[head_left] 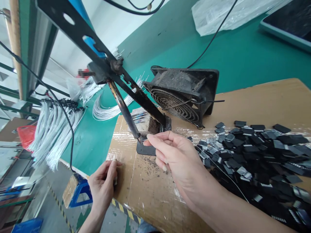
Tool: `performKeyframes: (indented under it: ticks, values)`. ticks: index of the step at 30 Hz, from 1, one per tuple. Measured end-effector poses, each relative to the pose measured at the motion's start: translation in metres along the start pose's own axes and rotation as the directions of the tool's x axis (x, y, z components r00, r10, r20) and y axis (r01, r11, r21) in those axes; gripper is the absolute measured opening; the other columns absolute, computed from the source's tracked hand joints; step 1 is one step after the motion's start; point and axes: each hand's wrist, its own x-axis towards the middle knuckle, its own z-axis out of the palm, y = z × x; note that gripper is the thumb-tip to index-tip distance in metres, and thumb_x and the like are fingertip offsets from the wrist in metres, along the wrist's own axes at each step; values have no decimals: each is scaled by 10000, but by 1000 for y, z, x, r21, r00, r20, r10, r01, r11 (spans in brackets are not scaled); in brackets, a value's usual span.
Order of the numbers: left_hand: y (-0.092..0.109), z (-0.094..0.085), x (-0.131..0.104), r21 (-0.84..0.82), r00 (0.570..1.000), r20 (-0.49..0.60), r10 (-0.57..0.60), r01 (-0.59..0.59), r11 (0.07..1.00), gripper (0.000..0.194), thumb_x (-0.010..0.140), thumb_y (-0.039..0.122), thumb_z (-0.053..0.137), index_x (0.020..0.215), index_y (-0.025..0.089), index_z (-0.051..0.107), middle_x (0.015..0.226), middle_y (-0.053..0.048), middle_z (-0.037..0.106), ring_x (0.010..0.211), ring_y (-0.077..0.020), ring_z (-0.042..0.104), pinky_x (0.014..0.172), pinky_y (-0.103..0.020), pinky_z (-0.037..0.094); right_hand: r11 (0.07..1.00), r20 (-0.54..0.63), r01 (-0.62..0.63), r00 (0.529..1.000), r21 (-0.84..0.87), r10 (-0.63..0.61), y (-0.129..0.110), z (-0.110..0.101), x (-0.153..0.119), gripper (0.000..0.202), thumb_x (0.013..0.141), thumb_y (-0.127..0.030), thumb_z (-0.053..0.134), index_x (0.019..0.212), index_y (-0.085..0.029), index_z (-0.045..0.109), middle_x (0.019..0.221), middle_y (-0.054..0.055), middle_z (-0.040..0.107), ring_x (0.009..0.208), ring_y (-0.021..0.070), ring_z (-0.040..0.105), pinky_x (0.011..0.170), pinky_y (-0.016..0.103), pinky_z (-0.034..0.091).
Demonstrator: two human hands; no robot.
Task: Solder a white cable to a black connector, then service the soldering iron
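My right hand (175, 155) is closed in a pinch, its fingertips beside the tip of a soldering iron (125, 111) that slants down from a black slotted metal stand (136, 92). A thin white wire (227, 174) runs from behind this hand to the lower right; its end at my fingertips is too small to make out. My left hand (104, 179) is at the left edge of the cardboard, thumb and fingers pressed together. What they may hold is hidden. Behind the iron's tip, several wire ends (138, 117) rest on a pale block (143, 126).
A dusty black fan (182, 97) stands behind my right hand. Many small black connectors (252, 149) are heaped on the cardboard (262, 97) at right. White wire bundles (55, 129) hang at left; others (104, 111) lie on the green table (165, 48). Dark crumbs surround the stand's base.
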Motion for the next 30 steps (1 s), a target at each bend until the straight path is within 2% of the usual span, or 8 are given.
performKeyframes:
  ticks: [7,11,16,25,30]
  values:
    - [-5,1,0,1,1000,-2,-12,12,1000,379,1025,509,792,861,168,766,633,23,478,505,-182,421,481,-179,332,994,85,103,991,-32,-100,6,-5,3,373,729,-387,898,760,-165,599,745,47,681,480,41,298,472,260,226]
    - [-5,-1,-2,-18,1000,7,-11,11,1000,353,1038,483,783,876,169,767,633,26,483,504,-179,427,484,-174,336,994,71,100,993,-34,-97,5,-5,3,367,721,-376,897,756,-162,601,779,57,699,471,35,291,473,262,234]
    - [-3,1,0,0,999,-7,-42,42,999,420,1006,541,809,825,169,741,621,23,470,502,-191,444,480,-189,352,997,34,69,997,-38,-68,3,-2,3,336,739,-357,876,757,-164,602,755,55,694,476,46,300,474,262,244]
    - [-2,3,-1,-32,998,-5,-56,56,998,408,1002,534,819,835,171,737,617,27,469,486,-181,433,463,-178,344,991,97,128,987,-33,-124,8,-8,5,369,739,-392,893,777,-165,604,782,60,694,476,38,307,473,266,228]
    - [-2,1,-1,-14,1000,-3,-27,27,1000,385,1015,508,795,842,167,751,617,24,478,490,-180,434,470,-172,347,993,72,112,991,-26,-110,8,-8,4,343,764,-360,873,765,-160,594,787,62,697,469,34,306,472,267,246]
